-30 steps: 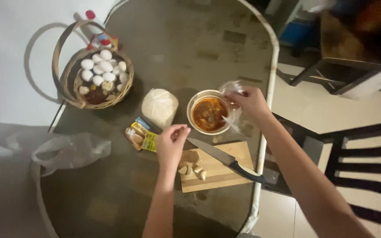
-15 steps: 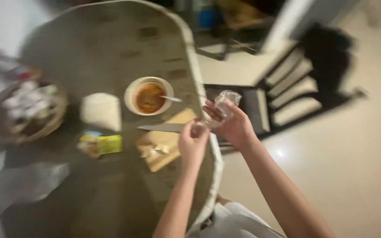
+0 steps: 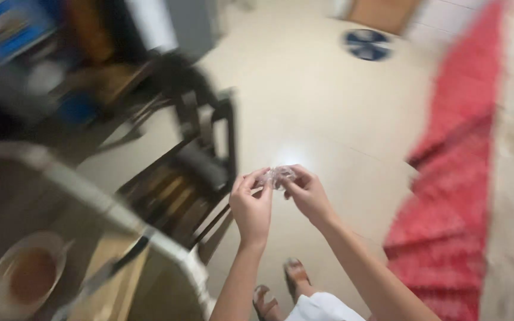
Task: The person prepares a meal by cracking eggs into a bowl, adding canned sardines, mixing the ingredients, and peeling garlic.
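Observation:
My left hand (image 3: 251, 205) and my right hand (image 3: 307, 193) are raised together over the floor, away from the table. Between their fingertips they pinch a small crumpled clear plastic wrapper (image 3: 276, 176). Both hands hold it, one on each side. The view is blurred by head motion.
The glass table's white rim (image 3: 150, 238) runs along the lower left, with a bowl of orange-brown sauce (image 3: 22, 279), a knife (image 3: 114, 267) and a wooden cutting board (image 3: 111, 285) on it. A dark chair (image 3: 197, 160) stands beside it. A red rug (image 3: 453, 190) lies at right.
My view swung right, off the table toward the floor. Both hands moved away from the bowl and board and came together on the plastic wrapper.

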